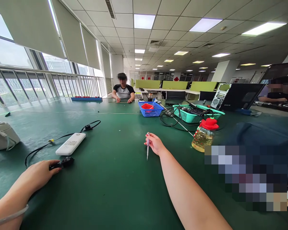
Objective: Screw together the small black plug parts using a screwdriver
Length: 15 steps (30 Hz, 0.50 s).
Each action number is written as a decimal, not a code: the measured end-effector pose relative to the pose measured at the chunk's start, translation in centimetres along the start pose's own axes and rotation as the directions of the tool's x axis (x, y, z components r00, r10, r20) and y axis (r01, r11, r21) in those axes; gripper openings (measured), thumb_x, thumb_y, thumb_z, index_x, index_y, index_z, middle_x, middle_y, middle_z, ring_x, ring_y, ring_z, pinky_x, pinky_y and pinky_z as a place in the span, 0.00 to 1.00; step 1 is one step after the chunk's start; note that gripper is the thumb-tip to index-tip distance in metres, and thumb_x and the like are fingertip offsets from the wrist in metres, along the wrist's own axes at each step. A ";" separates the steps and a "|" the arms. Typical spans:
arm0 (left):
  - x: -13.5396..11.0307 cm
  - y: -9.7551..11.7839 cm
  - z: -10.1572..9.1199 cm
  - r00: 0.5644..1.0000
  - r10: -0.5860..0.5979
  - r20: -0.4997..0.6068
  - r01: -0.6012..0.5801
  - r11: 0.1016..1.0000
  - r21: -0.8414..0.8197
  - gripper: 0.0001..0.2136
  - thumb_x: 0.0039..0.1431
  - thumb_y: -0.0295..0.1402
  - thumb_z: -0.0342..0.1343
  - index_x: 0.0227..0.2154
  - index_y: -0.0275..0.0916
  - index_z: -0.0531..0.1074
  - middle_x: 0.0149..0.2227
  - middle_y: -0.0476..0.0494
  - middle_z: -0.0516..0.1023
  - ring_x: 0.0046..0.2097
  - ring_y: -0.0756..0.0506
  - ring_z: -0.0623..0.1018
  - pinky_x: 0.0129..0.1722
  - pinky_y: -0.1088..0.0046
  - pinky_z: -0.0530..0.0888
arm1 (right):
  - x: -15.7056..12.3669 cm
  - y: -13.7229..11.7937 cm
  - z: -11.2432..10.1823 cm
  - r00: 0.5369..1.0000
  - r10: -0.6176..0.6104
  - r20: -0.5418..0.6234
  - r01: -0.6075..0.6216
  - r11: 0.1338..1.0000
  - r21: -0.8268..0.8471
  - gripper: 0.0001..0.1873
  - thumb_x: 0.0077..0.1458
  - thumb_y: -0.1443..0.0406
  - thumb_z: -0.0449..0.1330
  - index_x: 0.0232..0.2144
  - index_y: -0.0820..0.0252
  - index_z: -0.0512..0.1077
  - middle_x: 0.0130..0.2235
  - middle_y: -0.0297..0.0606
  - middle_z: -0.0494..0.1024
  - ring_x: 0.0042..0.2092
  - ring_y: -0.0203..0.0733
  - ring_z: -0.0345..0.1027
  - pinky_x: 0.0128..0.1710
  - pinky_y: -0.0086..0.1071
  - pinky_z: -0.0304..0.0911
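While a person in a black-and-grey top (123, 92) sits at the far end of a long green table (115, 198), the right hand (155, 143) in the foreground grips a slim screwdriver (148, 147). Thumb and fingers close on its clear, purplish handle, and the shaft points down towards the middle of the tabletop; from where I stand, I cannot tell whether the tip touches the surface. At the near left, the left hand (42, 174) lies low over the table, thumb and forefinger closed around a small black object (66, 161) whose knobbly end sticks out beyond the fingertips. Its other fingers are hidden from view. Just beyond lies a white power bank (71, 144), with a black cable (39, 148) looping around its far side.

Past the right hand stands a blue basket (151, 113) of open plastic mesh, holding a red tray (147, 106). To its right, a green basket (190, 118) brims with dark cables and black items too tangled to tell apart, and loops of black cord (165, 123) spill over its side onto the table. Nearer, a clear jar (203, 139) with a red lid (209, 123) stands upright, part filled with amber liquid. A long blue tray (86, 99) at the far left carries a row of red pieces.
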State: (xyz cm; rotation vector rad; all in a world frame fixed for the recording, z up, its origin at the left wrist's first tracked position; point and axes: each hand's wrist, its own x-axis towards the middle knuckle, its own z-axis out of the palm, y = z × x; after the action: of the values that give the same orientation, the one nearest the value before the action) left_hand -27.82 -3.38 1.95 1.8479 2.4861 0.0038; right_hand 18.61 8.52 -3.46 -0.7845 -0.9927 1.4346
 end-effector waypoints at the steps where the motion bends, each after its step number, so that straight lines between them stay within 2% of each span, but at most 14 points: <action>1: -0.2 0.0 -0.2 0.999 -0.021 -0.038 0.021 1.000 0.005 0.24 0.57 0.42 0.46 0.52 0.36 0.74 0.49 0.35 0.79 0.50 0.35 0.77 0.47 0.63 0.71 | 0.0 0.0 0.0 1.000 -0.001 0.000 0.001 1.000 -0.001 0.19 0.35 0.56 0.73 0.26 0.57 0.70 0.22 0.27 0.66 0.25 0.32 0.57 0.33 0.34 0.65; 3: -0.7 0.2 -0.7 0.976 -0.074 -0.205 0.070 0.997 -0.026 0.27 0.60 0.45 0.42 0.54 0.35 0.71 0.53 0.33 0.75 0.53 0.34 0.74 0.49 0.60 0.71 | -0.1 0.0 0.0 1.000 -0.001 0.002 0.001 1.000 -0.003 0.19 0.36 0.56 0.73 0.26 0.57 0.70 0.22 0.27 0.66 0.25 0.32 0.57 0.33 0.34 0.65; 4: -0.9 0.4 -0.9 0.943 -0.093 -0.320 0.078 0.995 -0.059 0.28 0.61 0.47 0.39 0.55 0.35 0.70 0.54 0.33 0.74 0.54 0.34 0.73 0.50 0.59 0.71 | -0.1 0.0 0.0 1.000 -0.001 0.003 0.001 1.000 -0.005 0.19 0.36 0.56 0.73 0.26 0.57 0.70 0.22 0.27 0.66 0.25 0.32 0.57 0.33 0.33 0.65; 6: -1.3 0.9 -1.1 0.857 -0.066 -0.511 0.011 0.994 -0.111 0.30 0.62 0.49 0.35 0.56 0.36 0.68 0.56 0.34 0.71 0.55 0.34 0.71 0.53 0.57 0.69 | -0.1 0.0 0.1 1.000 -0.001 0.007 0.001 1.000 -0.008 0.19 0.36 0.56 0.73 0.26 0.57 0.70 0.22 0.27 0.66 0.25 0.32 0.57 0.33 0.33 0.65; 7: -1.3 1.2 -1.1 0.831 -0.011 -0.557 -0.062 0.992 -0.112 0.30 0.62 0.48 0.34 0.56 0.36 0.68 0.56 0.34 0.71 0.56 0.34 0.71 0.54 0.57 0.68 | -0.1 0.0 0.1 1.000 -0.003 0.007 0.003 1.000 -0.009 0.19 0.36 0.56 0.73 0.26 0.57 0.70 0.22 0.27 0.66 0.25 0.32 0.57 0.33 0.33 0.65; 9: -1.0 1.7 -0.7 0.829 0.143 -0.540 -0.222 0.972 -0.083 0.29 0.60 0.46 0.36 0.54 0.35 0.70 0.55 0.35 0.72 0.56 0.35 0.70 0.57 0.57 0.66 | -0.1 0.0 0.1 1.000 -0.006 0.006 0.006 1.000 -0.011 0.19 0.36 0.55 0.73 0.26 0.57 0.70 0.21 0.27 0.65 0.25 0.32 0.57 0.33 0.33 0.65; 11: -0.4 2.2 0.0 0.851 0.267 -0.452 -0.333 0.940 -0.072 0.26 0.57 0.44 0.40 0.50 0.37 0.74 0.54 0.37 0.73 0.56 0.35 0.70 0.59 0.58 0.65 | -0.1 0.1 0.1 1.000 -0.007 0.004 0.007 1.000 -0.013 0.19 0.35 0.55 0.73 0.26 0.57 0.70 0.21 0.27 0.65 0.24 0.32 0.57 0.33 0.34 0.65; 13: 0.3 2.3 0.8 0.867 0.326 -0.377 -0.381 0.921 -0.081 0.25 0.54 0.44 0.42 0.47 0.38 0.75 0.54 0.38 0.74 0.56 0.36 0.71 0.59 0.58 0.65 | -0.1 0.0 0.1 1.000 -0.007 0.004 0.007 1.000 -0.015 0.19 0.35 0.55 0.73 0.26 0.57 0.70 0.22 0.27 0.66 0.25 0.32 0.58 0.33 0.34 0.66; 15: 0.8 2.1 1.4 0.872 0.336 -0.357 -0.391 0.916 -0.092 0.25 0.53 0.44 0.43 0.47 0.37 0.75 0.54 0.38 0.74 0.55 0.36 0.72 0.58 0.59 0.66 | -0.2 0.0 0.1 1.000 -0.005 0.006 0.005 1.000 -0.016 0.19 0.36 0.55 0.73 0.26 0.57 0.70 0.22 0.27 0.66 0.25 0.32 0.58 0.33 0.34 0.66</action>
State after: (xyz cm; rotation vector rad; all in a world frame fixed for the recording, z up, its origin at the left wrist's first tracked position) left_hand -26.00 -2.00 0.57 2.3770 2.1820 0.5612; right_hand 18.54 8.29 -3.42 -0.7893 -1.0118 1.4271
